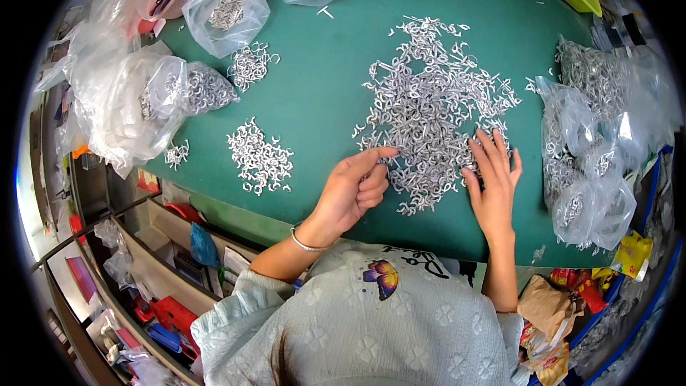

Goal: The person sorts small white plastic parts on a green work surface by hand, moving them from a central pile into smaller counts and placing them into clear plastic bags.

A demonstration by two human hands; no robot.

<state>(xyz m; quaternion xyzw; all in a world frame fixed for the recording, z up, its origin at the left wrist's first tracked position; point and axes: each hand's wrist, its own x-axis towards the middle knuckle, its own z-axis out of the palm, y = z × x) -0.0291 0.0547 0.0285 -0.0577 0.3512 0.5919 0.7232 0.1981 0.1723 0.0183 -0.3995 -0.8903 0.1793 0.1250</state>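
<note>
Here, both hands at hook pile (429,111), plastic bags (589,164) beside, smaller heap (260,157) left.

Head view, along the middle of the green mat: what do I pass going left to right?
Clear plastic bags → small pile of metal hooks → left hand → big pile of metal hooks → right hand → bags of hooks.
</note>
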